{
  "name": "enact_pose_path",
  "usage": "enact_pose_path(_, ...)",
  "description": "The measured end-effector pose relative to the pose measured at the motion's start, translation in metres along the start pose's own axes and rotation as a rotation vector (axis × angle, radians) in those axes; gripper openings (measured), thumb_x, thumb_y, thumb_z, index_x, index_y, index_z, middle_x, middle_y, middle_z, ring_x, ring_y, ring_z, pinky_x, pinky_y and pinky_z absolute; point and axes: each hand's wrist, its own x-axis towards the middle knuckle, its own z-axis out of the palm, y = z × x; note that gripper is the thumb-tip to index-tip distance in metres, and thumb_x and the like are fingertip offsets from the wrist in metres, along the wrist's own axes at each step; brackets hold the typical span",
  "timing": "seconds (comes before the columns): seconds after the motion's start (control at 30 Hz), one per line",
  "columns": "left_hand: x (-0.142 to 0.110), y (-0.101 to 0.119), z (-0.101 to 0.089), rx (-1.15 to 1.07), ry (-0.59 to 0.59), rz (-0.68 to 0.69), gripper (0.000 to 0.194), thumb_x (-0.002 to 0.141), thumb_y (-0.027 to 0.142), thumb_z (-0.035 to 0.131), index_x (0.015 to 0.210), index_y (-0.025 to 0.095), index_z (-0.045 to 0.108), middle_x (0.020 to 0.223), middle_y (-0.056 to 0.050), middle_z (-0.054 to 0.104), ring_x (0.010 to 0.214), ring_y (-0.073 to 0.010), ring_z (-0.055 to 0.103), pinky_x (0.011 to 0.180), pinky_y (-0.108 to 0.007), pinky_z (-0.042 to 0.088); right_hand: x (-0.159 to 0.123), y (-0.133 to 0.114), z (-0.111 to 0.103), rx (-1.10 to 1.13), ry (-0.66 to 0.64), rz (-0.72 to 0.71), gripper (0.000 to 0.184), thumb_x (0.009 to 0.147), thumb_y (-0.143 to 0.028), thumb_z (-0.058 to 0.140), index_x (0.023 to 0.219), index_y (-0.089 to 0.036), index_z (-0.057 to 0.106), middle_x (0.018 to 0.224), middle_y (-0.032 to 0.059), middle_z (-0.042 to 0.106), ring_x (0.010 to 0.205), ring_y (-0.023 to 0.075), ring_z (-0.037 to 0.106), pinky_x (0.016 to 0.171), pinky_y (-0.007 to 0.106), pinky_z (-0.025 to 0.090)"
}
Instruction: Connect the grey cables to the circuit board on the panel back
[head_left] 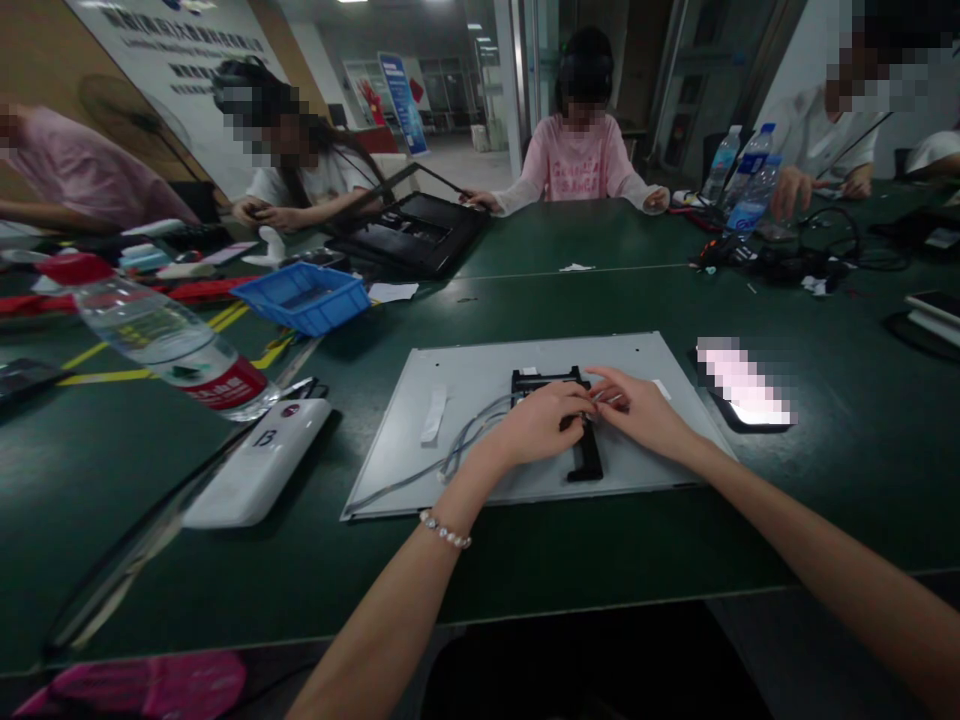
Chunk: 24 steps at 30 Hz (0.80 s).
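Observation:
A flat pale grey panel (pixel 480 362) lies on the green table in front of me. On it sits a black bracket-like part (pixel 586 462), partly covered by my hands. Grey cables (pixel 466 432) curve from the bracket toward the panel's lower left corner. My left hand (pixel 541 422) is over the bracket with its fingers curled and pinched. From the right, my right hand (pixel 639 408) meets it, thumb and fingertips drawn together. Whatever lies between the fingertips is too small and hidden to name. A white strip (pixel 433 416) rests on the panel's left side.
Left of the panel are a white power bank (pixel 259 468), a tilted-looking water bottle (pixel 176 335) and a blue bin (pixel 330 312). A lit phone (pixel 742 390) lies to the right. Across the table, people sit near a black casing (pixel 450 225) and several bottles (pixel 754 190).

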Motion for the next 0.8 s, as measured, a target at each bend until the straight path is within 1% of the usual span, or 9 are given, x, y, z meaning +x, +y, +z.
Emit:
enact_pose_path(0.27,0.001,0.002,0.001,0.003,0.033,0.0,0.03,0.084,0.011,0.046,0.11,0.017,0.061,0.115,-0.008,0.06,0.11,-0.0191,0.053,0.099,-0.037,0.041,-0.001,0.0,-0.005,-0.009,0.05,0.001,0.048,0.084,-0.018,0.051,0.131,-0.024,0.047,0.102,0.0065,0.067,0.084,0.017,0.065,0.075,0.034,0.054)
enact_pose_path(0.4,0.0,0.001,0.002,0.006,0.04,-0.001,0.037,0.083,0.01,0.047,0.118,0.019,0.056,0.116,-0.007,0.06,0.111,-0.0196,0.053,0.098,-0.039,0.041,0.001,0.006,-0.005,-0.033,0.081,-0.023,0.048,0.083,-0.016,0.052,0.13,-0.023,0.049,0.102,0.0062,0.067,0.088,0.0173,0.065,0.076,0.033,0.054)
enact_pose_path(0.53,-0.001,0.002,0.003,0.04,0.031,-0.015,0.042,0.083,0.011,0.046,0.124,0.019,0.051,0.119,-0.008,0.059,0.112,-0.0193,0.053,0.099,-0.039,0.041,0.001,0.009,-0.006,-0.053,0.1,-0.045,0.048,0.082,-0.014,0.053,0.128,-0.023,0.05,0.102,0.0064,0.068,0.089,0.0181,0.065,0.077,0.034,0.053)
enact_pose_path(0.7,0.0,0.006,0.001,0.106,0.018,-0.029,0.041,0.085,0.013,0.046,0.125,0.015,0.051,0.117,-0.01,0.06,0.108,-0.0195,0.054,0.097,-0.037,0.043,0.001,0.009,-0.007,-0.059,0.111,-0.055,0.046,0.082,-0.013,0.053,0.128,-0.022,0.051,0.103,0.007,0.067,0.09,0.0181,0.064,0.079,0.035,0.054)
enact_pose_path(0.8,-0.001,0.009,0.0,0.118,0.023,-0.036,0.042,0.084,0.012,0.046,0.126,0.016,0.051,0.116,-0.009,0.06,0.106,-0.0191,0.055,0.095,-0.036,0.044,0.0,0.008,-0.007,-0.075,0.096,-0.064,0.046,0.082,-0.012,0.053,0.127,-0.023,0.052,0.102,0.0072,0.068,0.09,0.0182,0.065,0.079,0.035,0.053)
